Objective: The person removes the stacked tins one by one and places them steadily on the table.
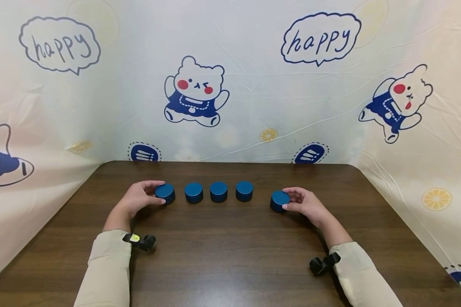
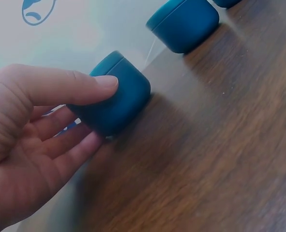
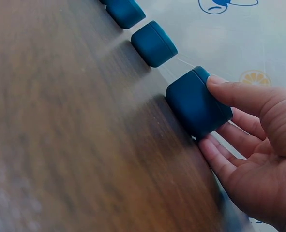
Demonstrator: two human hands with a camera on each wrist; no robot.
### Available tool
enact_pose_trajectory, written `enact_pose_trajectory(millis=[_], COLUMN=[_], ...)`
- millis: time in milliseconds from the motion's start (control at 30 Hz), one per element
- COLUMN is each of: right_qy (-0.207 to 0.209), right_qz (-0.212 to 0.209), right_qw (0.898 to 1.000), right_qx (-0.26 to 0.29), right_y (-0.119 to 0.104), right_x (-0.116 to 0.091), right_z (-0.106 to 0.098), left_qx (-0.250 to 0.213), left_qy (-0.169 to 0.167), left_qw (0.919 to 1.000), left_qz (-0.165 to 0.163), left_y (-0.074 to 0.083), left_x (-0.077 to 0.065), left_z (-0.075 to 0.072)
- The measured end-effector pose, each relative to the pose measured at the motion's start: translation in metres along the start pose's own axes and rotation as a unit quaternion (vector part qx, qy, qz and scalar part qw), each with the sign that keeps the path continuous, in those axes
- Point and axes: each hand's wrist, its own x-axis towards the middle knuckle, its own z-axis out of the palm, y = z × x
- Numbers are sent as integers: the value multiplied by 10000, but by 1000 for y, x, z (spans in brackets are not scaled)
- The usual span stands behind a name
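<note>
Several round blue lidded tins stand in a row across the far part of the brown table. My left hand (image 1: 140, 197) grips the leftmost tin (image 1: 165, 194) from its left side, thumb at the front and fingers behind. In the left wrist view the thumb presses the side of that tin (image 2: 128, 94). At the other end, my right hand (image 1: 305, 204) holds the rightmost tin (image 1: 279, 201) from the right. The right wrist view shows the thumb near the lid seam of this tin (image 3: 193, 106), with the fingers partly hidden behind it.
Between the hands stand three more tins: one left (image 1: 194, 193), one in the middle (image 1: 218, 192) and one right (image 1: 244, 191). The wood-grain table (image 1: 215, 256) reaches back to a printed cloth backdrop (image 1: 249, 106). A small black camera sits on each wrist.
</note>
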Motion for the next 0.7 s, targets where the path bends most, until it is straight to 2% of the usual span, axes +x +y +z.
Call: enact_pose_trajectory(millis=[400, 700], right_qy=[136, 152], right_qz=[11, 51], right_qw=[9999, 9999], right_qx=[-80, -29], right_y=[-1, -7], right_x=[2, 3], right_z=[0, -1], left_qx=[-182, -190], left_qy=[-83, -97], left_qw=[9997, 9998], left_qz=[120, 43], left_y=[-2, 0], left_x=[1, 0], left_z=[-1, 1])
